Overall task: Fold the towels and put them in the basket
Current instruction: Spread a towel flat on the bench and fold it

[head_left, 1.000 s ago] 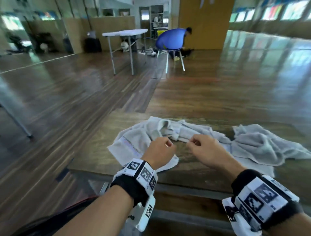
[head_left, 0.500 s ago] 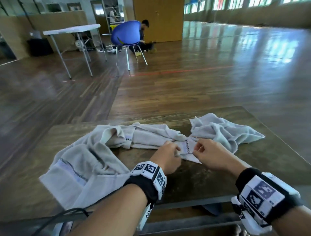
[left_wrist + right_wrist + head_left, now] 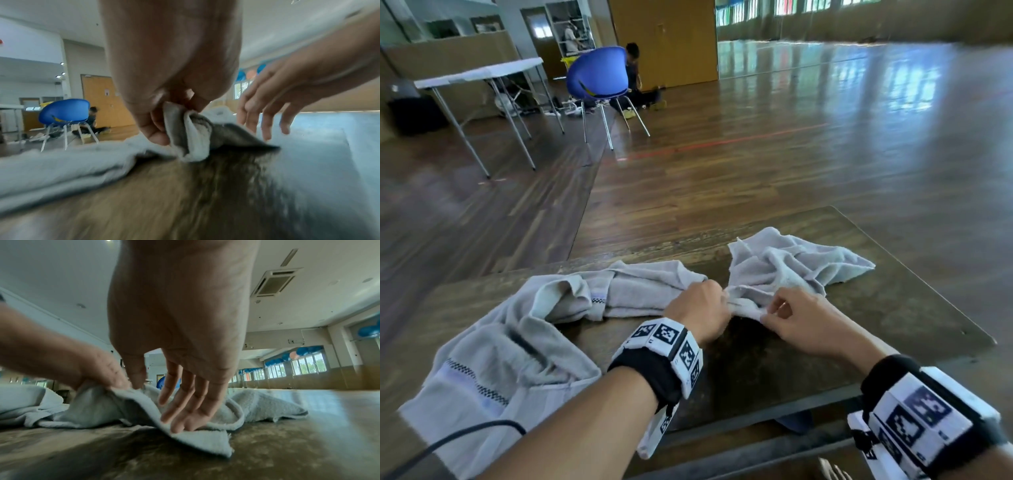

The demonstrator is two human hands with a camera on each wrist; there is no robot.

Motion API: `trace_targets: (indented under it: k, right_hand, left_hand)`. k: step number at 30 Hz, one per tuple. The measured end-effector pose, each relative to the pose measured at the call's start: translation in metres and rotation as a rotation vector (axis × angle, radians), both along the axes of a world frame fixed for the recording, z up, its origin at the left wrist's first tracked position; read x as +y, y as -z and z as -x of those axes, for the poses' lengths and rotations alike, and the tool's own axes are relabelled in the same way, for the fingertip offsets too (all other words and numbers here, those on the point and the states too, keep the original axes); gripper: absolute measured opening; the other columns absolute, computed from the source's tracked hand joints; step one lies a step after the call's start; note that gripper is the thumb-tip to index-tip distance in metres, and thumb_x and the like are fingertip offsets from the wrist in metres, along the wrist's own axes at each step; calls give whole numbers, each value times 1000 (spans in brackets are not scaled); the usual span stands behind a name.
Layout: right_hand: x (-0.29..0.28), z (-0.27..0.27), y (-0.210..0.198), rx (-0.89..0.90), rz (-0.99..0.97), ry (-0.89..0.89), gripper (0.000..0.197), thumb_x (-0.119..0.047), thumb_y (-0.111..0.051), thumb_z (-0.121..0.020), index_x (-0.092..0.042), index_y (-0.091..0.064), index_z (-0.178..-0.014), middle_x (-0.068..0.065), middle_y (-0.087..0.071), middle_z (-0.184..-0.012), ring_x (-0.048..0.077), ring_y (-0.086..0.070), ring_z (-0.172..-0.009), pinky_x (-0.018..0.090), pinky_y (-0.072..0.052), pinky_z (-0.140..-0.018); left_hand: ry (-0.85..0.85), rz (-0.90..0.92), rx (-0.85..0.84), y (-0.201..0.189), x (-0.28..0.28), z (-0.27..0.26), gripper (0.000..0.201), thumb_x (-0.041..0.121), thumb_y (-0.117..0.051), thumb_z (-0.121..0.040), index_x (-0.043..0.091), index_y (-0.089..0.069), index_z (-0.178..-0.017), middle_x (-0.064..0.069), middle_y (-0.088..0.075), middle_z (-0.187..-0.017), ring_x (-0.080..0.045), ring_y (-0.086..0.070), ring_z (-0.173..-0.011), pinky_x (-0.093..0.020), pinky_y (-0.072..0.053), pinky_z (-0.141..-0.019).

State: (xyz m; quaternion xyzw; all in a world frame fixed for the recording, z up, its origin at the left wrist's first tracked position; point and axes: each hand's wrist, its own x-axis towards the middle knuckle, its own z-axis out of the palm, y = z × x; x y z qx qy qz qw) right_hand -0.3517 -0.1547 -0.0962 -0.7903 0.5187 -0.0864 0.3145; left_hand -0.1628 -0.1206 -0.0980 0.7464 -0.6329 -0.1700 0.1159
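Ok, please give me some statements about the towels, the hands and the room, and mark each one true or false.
1. The left hand pinches a bunched edge of the small towel. True.
2. The right hand is closed into a tight fist. False: its fingers are stretched out onto the towel.
3. Part of the striped towel hangs over the near edge of the wooden table. True.
4. A basket stands on the table between the two towels. False: no basket shows in any view.
5. The blue chair is lying on its side. False: it stands upright on its legs.
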Motion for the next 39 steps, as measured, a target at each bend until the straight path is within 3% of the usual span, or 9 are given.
trace_targets:
  k: [6, 8, 11, 14, 20, 27, 30, 33, 39]
  right_hand:
    - [4, 1, -8, -188, 39, -119, 94, -72, -74, -70, -34, -35, -147, -24, -50, -121, 2, -50, -110, 21, -41, -85]
    - [4, 3, -8, -255, 139, -129, 78, -64, -77, -72, -37, -44, -137, -24, -53, -116, 3, -53, -108, 24, -45, -86]
    - [2, 7, -14, -334, 303, -75, 23, -45, -75, -82, -30, -59, -90, -11, -63, -89, 15, -62, -91, 42, -53, -79]
    - [-1, 16, -19, -465, 383, -33, 33, -51, -77, -79, -27, -56, -72, -9, -61, -78, 12, -59, -79, 37, -48, -69]
    - [-8, 37, -13, -454, 312, 54, 20, -29, -71, -86, -29, -53, -78, -13, -64, -73, 9, -59, -67, 30, -49, -63]
    - [-3, 46, -21, -448, 335, 45, 30, -10, -55, -93, -35, -65, -82, -12, -68, -75, 5, -61, -71, 30, -51, -65]
    - [2, 46, -27, -499, 315, 21, 28, -9, -56, -93, -34, -69, -87, -11, -72, -80, 7, -65, -76, 34, -53, -70]
    - [7, 42, -32, -529, 322, -32, 20, -13, -60, -92, -28, -73, -89, -4, -74, -80, 17, -69, -76, 40, -55, -70]
    - [7, 42, -32, -560, 334, -51, 21, -5, -64, -87, -24, -72, -86, -4, -73, -78, 14, -67, -73, 33, -52, -67]
  left_hand:
    - [1, 107, 247, -44, -4, 26, 49, 23, -44, -103, 7, -43, -57, -4, -45, -55, -16, -42, -51, -27, -34, -51]
    - [-9, 173, 282, -56, -2, 33, 51, 24, -44, -104, 12, -42, -55, 1, -43, -51, -12, -41, -47, -24, -31, -47]
    - [-81, 293, 334, -72, 1, 36, 48, 24, -42, -105, 11, -51, -59, 0, -52, -55, -16, -51, -51, -29, -34, -52]
    - [-169, 392, 372, -86, 4, 31, 47, 22, -39, -106, 7, -51, -63, -5, -55, -59, -17, -52, -54, -28, -36, -52]
    - [-401, 531, 514, -100, 6, 15, 14, 17, -42, -101, 20, -51, -112, 6, -56, -97, -10, -56, -81, -26, -43, -67]
    - [-164, 217, 359, -95, 17, 15, 30, 6, -43, -90, 21, -60, -109, -4, -59, -103, -13, -54, -68, -21, -39, -52]
    - [78, 180, 147, -76, 28, 27, 33, 28, -65, -89, 27, -59, -121, -2, -45, -129, -18, -50, -111, -23, -44, -87]
    - [177, 203, 93, -61, 32, 39, 46, 48, -76, -79, 29, -59, -118, 3, -51, -119, -13, -49, -111, -31, -44, -93]
    - [64, 377, 127, -59, 27, 45, 6, 16, -51, -92, 20, -55, -88, 0, -63, -78, -19, -57, -70, -30, -39, -59]
